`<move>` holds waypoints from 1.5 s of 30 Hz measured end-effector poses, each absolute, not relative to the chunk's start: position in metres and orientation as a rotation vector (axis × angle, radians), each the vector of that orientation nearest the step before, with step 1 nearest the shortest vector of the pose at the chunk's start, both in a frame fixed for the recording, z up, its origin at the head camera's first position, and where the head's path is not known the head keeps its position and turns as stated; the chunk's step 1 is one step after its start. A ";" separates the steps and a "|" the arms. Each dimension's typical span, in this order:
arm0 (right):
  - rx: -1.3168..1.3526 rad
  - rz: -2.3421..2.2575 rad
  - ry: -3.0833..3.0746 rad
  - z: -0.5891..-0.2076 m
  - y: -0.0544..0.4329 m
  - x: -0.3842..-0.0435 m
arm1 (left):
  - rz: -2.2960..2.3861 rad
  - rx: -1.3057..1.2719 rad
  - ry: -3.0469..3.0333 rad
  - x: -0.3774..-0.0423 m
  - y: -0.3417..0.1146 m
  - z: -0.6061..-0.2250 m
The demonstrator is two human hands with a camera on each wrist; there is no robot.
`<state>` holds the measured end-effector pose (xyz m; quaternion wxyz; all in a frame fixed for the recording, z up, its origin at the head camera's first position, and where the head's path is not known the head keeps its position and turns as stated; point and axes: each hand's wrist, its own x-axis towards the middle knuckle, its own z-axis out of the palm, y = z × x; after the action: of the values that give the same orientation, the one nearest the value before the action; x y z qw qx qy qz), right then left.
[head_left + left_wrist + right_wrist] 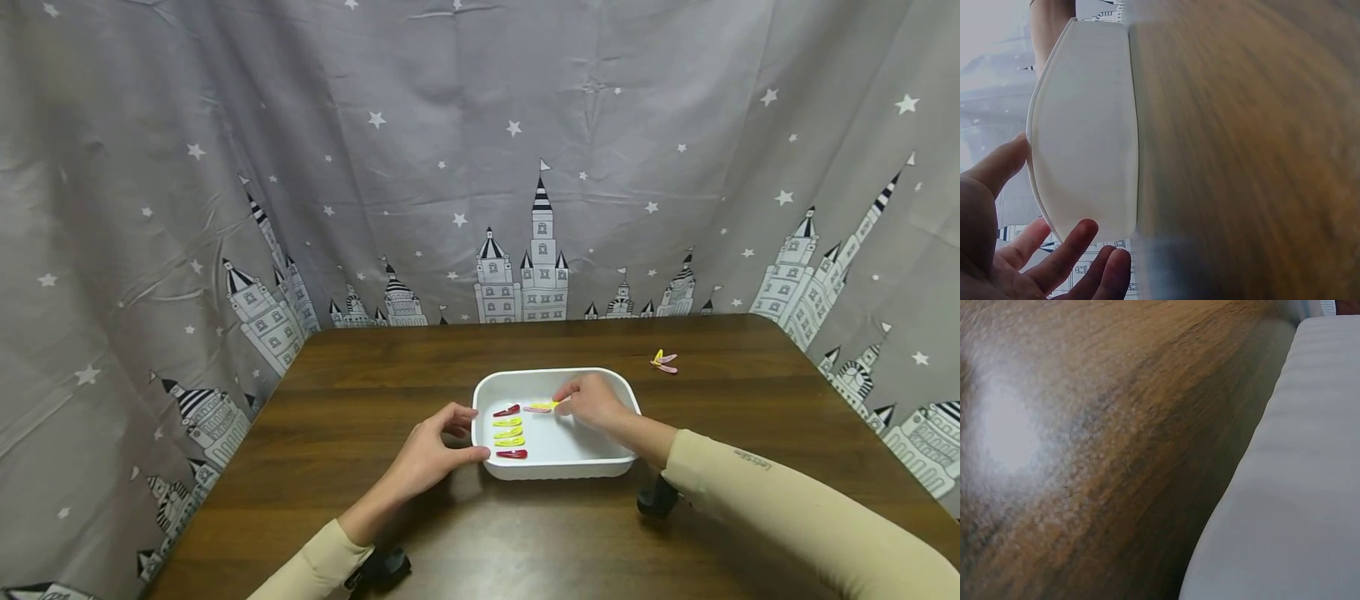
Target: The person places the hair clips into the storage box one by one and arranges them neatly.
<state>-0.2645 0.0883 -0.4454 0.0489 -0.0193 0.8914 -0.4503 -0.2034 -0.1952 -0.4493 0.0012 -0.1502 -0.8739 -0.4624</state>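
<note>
In the head view, a white tray (558, 470) holds snap hair clips. Down its left side lie a dark red hair clip (507, 411), several yellow hair clips (509, 432) and another red hair clip (512, 454). My right hand (592, 400) reaches inside and pinches the end of a yellow hair clip (553, 405), beside a pink hair clip (536, 409). My left hand (438, 446) steadies the tray's left end, thumb and fingers spread along the rim. The left wrist view shows the thumb (1007, 164) touching the rim. The right wrist view does not show the right hand.
More yellow and pink hair clips (663, 362) lie in a small cluster on the wooden table (375, 375), behind and right of the tray. A grey curtain (420, 167) printed with castles and stars hangs behind the table.
</note>
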 end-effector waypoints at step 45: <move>-0.151 -1.195 2.755 -0.454 0.078 -0.268 | -1.456 -0.463 -2.752 -0.204 -0.194 -0.448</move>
<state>-0.2681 0.0780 -0.4536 0.0672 -0.0501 0.9142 -0.3966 -0.2037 -0.1940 -0.4483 -0.0028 -0.1473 -0.8743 -0.4625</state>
